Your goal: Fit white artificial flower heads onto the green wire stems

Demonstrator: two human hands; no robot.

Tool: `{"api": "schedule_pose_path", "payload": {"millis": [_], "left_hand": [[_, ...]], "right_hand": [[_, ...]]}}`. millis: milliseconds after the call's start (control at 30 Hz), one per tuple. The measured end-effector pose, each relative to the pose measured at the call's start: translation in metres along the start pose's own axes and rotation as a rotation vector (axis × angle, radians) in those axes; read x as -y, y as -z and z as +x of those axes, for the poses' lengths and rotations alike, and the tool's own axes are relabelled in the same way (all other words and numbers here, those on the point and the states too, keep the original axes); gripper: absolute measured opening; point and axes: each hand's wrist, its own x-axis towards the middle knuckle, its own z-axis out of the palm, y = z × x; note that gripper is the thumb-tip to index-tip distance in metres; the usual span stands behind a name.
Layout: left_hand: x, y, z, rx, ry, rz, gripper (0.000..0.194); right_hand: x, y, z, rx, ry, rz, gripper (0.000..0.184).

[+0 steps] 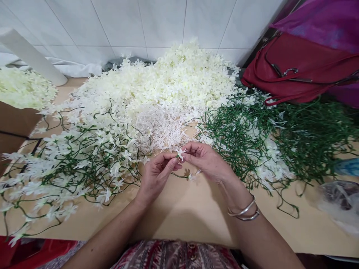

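Item 1: small white star-shaped artificial flower w/ green base (181, 154), qty 1, material prob. fabric; held up just to the near side of the landmark, a loose heap of thin white thread-like filaments (165, 129). Grip: L hand (159, 168), narrow thumb-index pinch at the flower's green base; R hand (209, 160), narrow pinch at the petal side, exact contact part hidden by fingertips. Handling note (judgement): best keep L pinch firm on base, R light, petals uncrushed, parts in line; work over bare tabletop so dropped bits show. Item 2: thin green stem w/ white bloom (191, 177), below hands, near side of heap; link to item 1 unclear. Item 3: tangle of white flowers on dark-green stems (92, 160), L of heap. Item 4: big mound of cream-white petals (179, 78), far side, adj. Item 5: dark-green wiry plastic-looking stems (238, 127), R of heap, some white bits mixed in. Item 6: red leather-look handbag (308, 63), far R of heap. Item 7: pale wood-tone table (179, 213), under heap.
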Motion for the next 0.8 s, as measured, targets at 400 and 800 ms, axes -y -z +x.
{"api": "schedule_pose_path", "payload": {"millis": [400,800], "left_hand": [[0.0031,0.0047,-0.0005,0.052,-0.048,0.149,0.021],[0.0035,0.0037,-0.0006,0.030,-0.099,0.209,0.019]], "right_hand": [[0.0020,-0.0013,0.0012,0.030,0.017,-0.065,0.026],[-0.0055,-0.0002,0.0033,0.034,0.028,-0.136,0.025]]}}
